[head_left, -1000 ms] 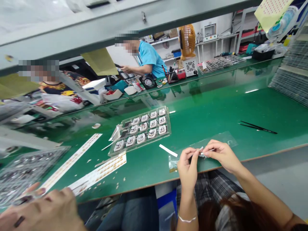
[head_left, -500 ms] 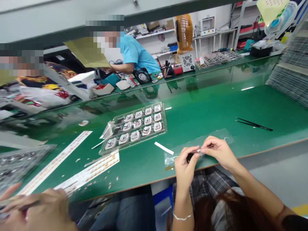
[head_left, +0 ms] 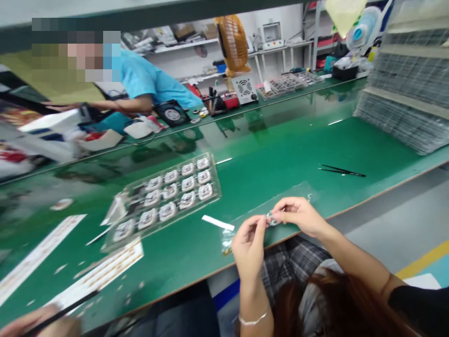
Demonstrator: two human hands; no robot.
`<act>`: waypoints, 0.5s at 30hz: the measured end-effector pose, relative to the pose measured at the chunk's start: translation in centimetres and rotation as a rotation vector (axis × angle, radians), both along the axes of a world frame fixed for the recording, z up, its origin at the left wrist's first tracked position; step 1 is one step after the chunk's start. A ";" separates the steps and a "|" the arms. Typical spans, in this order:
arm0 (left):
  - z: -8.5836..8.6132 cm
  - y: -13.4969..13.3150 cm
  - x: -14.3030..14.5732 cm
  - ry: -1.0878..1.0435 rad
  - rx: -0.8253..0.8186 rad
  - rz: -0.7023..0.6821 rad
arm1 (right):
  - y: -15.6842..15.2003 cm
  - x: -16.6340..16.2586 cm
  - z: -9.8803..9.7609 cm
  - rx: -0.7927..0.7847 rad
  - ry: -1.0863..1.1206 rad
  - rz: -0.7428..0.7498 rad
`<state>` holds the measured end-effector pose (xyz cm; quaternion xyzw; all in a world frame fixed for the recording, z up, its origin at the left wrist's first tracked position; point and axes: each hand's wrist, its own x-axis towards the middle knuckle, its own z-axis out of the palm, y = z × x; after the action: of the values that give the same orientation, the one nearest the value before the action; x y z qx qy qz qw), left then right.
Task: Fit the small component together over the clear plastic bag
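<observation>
Only my right hand [head_left: 38,324] shows, low in the bottom left corner, partly cut off by the frame. It is closed on thin black tweezers [head_left: 70,306] whose tip points up and right over a white sticker sheet [head_left: 105,271] on the green table [head_left: 287,154]. My left hand is out of sight. Beyond the sheet lies a clear tray [head_left: 164,199] holding several small white parts. To my right a co-worker's two hands [head_left: 298,215] pinch a small part [head_left: 271,218] over a clear plastic bag [head_left: 298,194].
A white strip [head_left: 217,223] lies by the bag, and a second pair of black tweezers [head_left: 342,171] further right. Stacked trays [head_left: 403,93] fill the far right. Across the table a person in a blue shirt [head_left: 154,86] works beside a fan [head_left: 233,44].
The view has swung to the right, so the tray and sheets slid left. My hand has dropped into the corner and now shows the tweezers. The co-worker's hands keep working the small part.
</observation>
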<state>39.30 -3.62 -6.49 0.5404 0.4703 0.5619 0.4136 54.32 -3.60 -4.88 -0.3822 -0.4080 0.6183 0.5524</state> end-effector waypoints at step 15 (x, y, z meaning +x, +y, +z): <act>0.6 -0.6 1.7 -0.030 0.170 -0.029 | -0.1 2.4 -3.5 -0.044 -0.220 -0.228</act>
<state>41.01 -4.26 -5.89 0.5718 0.4067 0.6019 0.3812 56.72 -3.66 -8.39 -0.5037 -0.4064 0.5146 0.5624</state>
